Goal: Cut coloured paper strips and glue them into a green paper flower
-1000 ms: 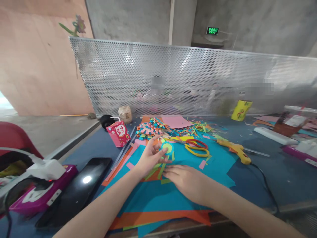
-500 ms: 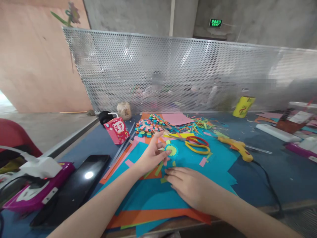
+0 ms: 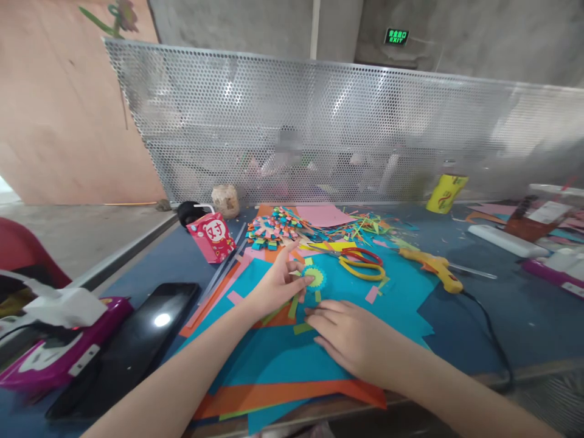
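My left hand (image 3: 283, 281) pinches a round paper rosette (image 3: 316, 277), blue with a scalloped edge and a yellow-green centre, between thumb and fingers. Just below and to the right, my right hand (image 3: 342, 331) is low over the blue paper sheets (image 3: 269, 359), its fingers drawn together. What its fingertips hold, if anything, is too small to make out. Small yellow-green paper strips (image 3: 302, 328) lie by those fingertips. Scissors (image 3: 362, 265) with red and yellow handles rest on the sheets beyond the rosette.
A pile of fringed paper pieces (image 3: 274, 229) lies behind my hands. To the right is a yellow glue gun (image 3: 433, 267) with a black cord. A drink carton (image 3: 211, 237), a phone (image 3: 128, 347) and a purple power strip (image 3: 86, 350) are on the left. A perforated metal screen (image 3: 255, 121) stands behind.
Both hands keep almost the same pose, the left still holding the rosette. The right hand's fingertips have shifted slightly upward. The whole view has moved a little.
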Available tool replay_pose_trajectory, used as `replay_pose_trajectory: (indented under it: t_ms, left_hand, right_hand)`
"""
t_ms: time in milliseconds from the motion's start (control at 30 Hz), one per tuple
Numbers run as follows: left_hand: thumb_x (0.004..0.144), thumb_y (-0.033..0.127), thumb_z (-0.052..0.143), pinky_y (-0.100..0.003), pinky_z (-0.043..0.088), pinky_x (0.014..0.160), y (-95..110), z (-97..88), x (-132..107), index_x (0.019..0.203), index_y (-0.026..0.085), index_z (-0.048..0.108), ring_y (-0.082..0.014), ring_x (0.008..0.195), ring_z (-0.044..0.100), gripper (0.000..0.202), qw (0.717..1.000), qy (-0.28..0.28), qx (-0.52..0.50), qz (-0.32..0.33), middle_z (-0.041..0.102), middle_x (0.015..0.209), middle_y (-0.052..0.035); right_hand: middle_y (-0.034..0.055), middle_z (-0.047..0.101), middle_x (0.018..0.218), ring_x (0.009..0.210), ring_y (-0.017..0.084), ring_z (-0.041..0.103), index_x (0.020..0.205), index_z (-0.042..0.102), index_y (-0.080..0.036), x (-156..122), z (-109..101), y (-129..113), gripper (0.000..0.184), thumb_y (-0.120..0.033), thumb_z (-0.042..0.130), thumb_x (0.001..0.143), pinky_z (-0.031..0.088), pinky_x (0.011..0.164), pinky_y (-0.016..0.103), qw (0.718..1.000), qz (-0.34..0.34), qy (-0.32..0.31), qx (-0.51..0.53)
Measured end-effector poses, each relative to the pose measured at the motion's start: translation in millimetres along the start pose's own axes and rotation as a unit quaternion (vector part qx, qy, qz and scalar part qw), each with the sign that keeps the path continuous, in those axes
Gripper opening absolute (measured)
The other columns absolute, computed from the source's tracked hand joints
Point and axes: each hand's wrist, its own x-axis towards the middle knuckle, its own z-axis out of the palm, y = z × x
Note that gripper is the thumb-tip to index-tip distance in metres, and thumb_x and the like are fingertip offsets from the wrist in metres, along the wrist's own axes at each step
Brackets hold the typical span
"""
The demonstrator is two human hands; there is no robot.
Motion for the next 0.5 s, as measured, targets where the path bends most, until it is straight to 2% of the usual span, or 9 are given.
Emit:
replay_pose_trajectory:
  t_ms: [200,333,400,500]
  left_hand:
    - [0.068,0.024,0.065,-0.025,0.046,0.056,0,-2.0,4,0.126,0.024,0.021,-0.0041,0.043,0.051,0.072,0.998,0.032,-0.057,-0.009,0.046,0.069,0.0090]
    - [0.067,0.023,0.066,-0.021,0.042,0.048,4,0.7,2,0.127,0.023,0.023,-0.0051,0.043,0.052,0.074,0.998,0.040,-0.053,0.011,0.049,0.068,0.0077]
    - [0.067,0.021,0.066,-0.019,0.040,0.045,8,5.2,-3,0.128,0.026,0.023,-0.0042,0.043,0.051,0.075,0.995,0.022,-0.094,0.017,0.051,0.068,0.0072]
    - [0.068,0.019,0.067,-0.019,0.042,0.045,12,14.3,-13,0.130,0.030,0.023,-0.0035,0.043,0.051,0.077,0.979,-0.073,-0.185,-0.032,0.054,0.070,0.0062]
  right_hand:
    - [0.0070,0.064,0.083,0.083,0.017,0.059,0.092,0.058,-0.017,-17,-7,9,0.019,-0.017,0.040,0.086,0.047,0.074,0.029,0.999,0.035,0.001,0.010]
    - [0.0091,0.065,0.095,0.089,0.019,0.060,0.102,0.057,-0.017,-35,-11,17,0.025,-0.016,0.037,0.086,0.050,0.075,0.031,0.994,0.100,-0.003,0.035]
    - [0.0098,0.063,0.102,0.094,0.018,0.059,0.106,0.055,-0.016,-42,-10,19,0.029,-0.013,0.035,0.085,0.050,0.078,0.031,0.990,0.128,0.000,0.057]
    - [0.0097,0.060,0.111,0.103,0.018,0.055,0.111,0.053,-0.016,-51,-7,20,0.035,-0.008,0.035,0.083,0.047,0.085,0.032,0.987,0.143,-0.002,0.073]
